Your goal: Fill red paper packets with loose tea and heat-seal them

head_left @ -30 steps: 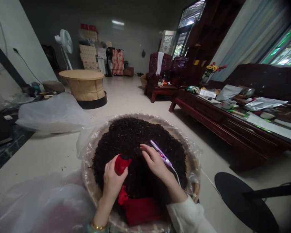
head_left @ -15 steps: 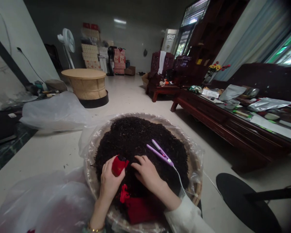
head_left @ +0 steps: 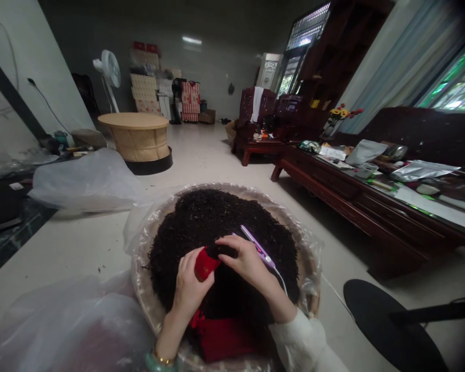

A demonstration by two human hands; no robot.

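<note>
A heap of near-black loose tea leaves (head_left: pixel 220 217) fills a pale tan woven bamboo basket (head_left: pixel 150 302) at bottom centre. Below it lies a deep red cloth (head_left: pixel 225 338); a small red object (head_left: pixel 203 264) nearby is brighter (almost scarlet). A slim lilac-pink metal tool (head_left: pixel 258 247) sits right of centre. Upper centre, a stack of boxes (head_left: pixel 190 101) shows a red-and-white pattern.

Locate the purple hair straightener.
In the head view, the purple hair straightener lies on the heap of dark tea leaves in the round woven basket, just past the right hand.
</note>
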